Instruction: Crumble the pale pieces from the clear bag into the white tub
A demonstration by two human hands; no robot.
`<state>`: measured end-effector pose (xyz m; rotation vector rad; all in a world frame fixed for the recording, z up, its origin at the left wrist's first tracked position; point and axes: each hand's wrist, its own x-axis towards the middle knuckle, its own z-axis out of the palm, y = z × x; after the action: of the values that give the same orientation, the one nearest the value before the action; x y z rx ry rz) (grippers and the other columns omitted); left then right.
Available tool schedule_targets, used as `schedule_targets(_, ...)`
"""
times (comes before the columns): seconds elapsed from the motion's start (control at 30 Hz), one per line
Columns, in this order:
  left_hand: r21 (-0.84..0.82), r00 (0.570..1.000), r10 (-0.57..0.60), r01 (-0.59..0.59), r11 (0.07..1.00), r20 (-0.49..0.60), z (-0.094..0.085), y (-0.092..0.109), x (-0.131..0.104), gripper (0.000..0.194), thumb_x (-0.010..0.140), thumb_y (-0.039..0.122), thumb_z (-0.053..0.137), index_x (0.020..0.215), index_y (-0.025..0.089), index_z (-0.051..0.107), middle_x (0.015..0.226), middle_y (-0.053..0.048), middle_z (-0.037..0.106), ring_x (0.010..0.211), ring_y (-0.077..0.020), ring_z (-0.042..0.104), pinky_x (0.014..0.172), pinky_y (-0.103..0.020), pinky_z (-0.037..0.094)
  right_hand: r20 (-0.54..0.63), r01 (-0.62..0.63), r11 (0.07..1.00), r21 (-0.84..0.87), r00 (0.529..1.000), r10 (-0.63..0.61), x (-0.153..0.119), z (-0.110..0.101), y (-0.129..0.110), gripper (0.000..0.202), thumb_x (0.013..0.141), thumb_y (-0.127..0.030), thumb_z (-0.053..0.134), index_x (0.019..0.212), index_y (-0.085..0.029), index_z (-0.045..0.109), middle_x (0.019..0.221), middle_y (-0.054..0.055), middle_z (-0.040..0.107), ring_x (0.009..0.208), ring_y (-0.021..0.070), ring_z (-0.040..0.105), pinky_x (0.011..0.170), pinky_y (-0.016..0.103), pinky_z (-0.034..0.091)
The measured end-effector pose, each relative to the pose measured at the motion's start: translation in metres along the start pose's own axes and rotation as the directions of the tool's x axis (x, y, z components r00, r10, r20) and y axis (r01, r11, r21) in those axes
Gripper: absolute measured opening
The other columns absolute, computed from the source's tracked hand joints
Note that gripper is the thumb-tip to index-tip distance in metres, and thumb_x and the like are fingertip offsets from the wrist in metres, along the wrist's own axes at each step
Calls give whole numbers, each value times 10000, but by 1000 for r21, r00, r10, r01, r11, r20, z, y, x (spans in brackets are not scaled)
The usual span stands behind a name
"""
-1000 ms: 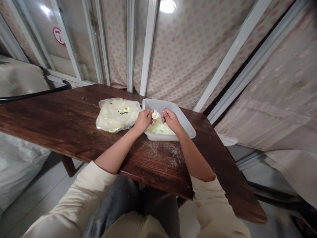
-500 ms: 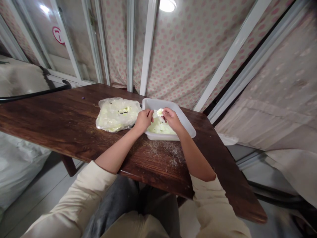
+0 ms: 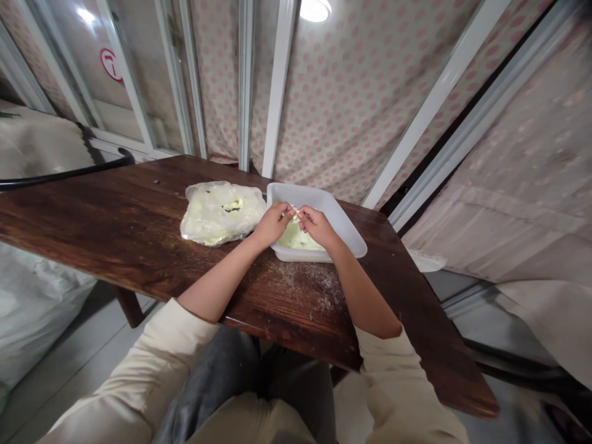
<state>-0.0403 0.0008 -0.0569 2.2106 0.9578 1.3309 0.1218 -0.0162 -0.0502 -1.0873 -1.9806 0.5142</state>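
Over a translucent white plastic tub, both of my hands come together with fingertips nearly touching. My right hand is closed in a pinch on a small white flower, mostly covered by the fingers. From the other side, the pinched fingers of my left hand meet the same flower. Pale yellow-green pieces lie on the tub's bottom below my hands; their exact kind is too blurred to tell.
Left of the tub, a clear plastic bag of pale contents has a torn hole on top. White bits are scattered on the dark wooden table near its front edge. Framed panels with dotted curtains stand behind.
My left hand has moved right and closed in on the right hand. The flower, plainly visible before in my right fingers, is now mostly hidden between both hands.
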Motion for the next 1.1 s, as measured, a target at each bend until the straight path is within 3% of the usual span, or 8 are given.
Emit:
schedule_targets(0.2,51,996,82,-83,995,38,-1,0,1,276,901,277,367,653,177,434,702,-16,453,716,-144,469,704,-297,386,73,-18,997,74,997,13,-1,0,-2,302,879,-460,400,755,-193,468,615,-29,479,560,96,445,567,237,361)
schedule_targets(0.6,8,998,-42,42,999,47,-2,8,-3,329,891,315,349,594,184,404,591,6,454,606,-126,458,606,-259,368,141,-77,969,235,989,45,0,0,-9,345,853,-513,429,786,-182,500,635,-19,496,583,96,478,591,246,393)
schedule_targets(0.83,74,998,38,-34,997,-49,-1,5,-2,358,888,299,346,564,179,438,623,-18,495,676,-142,504,705,-276,400,39,-105,970,219,994,99,2,-1,-9,349,841,-508,443,709,-186,467,581,-30,484,530,87,444,542,236,354)
schedule_targets(0.9,92,998,-1,7,996,-62,0,3,-2,353,880,289,354,557,178,444,618,-26,512,657,-144,510,699,-282,405,7,-104,974,204,994,105,2,-1,-8,333,851,-473,435,681,-187,456,566,-30,480,516,87,437,532,237,344)
schedule_targets(1.03,40,976,-184,190,981,-120,2,-1,-2,318,867,297,369,604,168,493,591,-31,547,564,-133,515,608,-267,411,-92,-99,972,211,988,120,3,-3,-6,290,865,-381,411,643,-195,421,534,-38,454,498,84,424,527,238,335)
schedule_targets(1.1,19,977,-184,188,982,-111,2,0,-2,291,858,302,391,651,157,536,659,-44,591,584,-131,537,597,-257,416,-139,-95,972,215,982,127,4,-3,-5,282,867,-365,401,638,-199,408,525,-42,441,493,83,418,525,236,333)
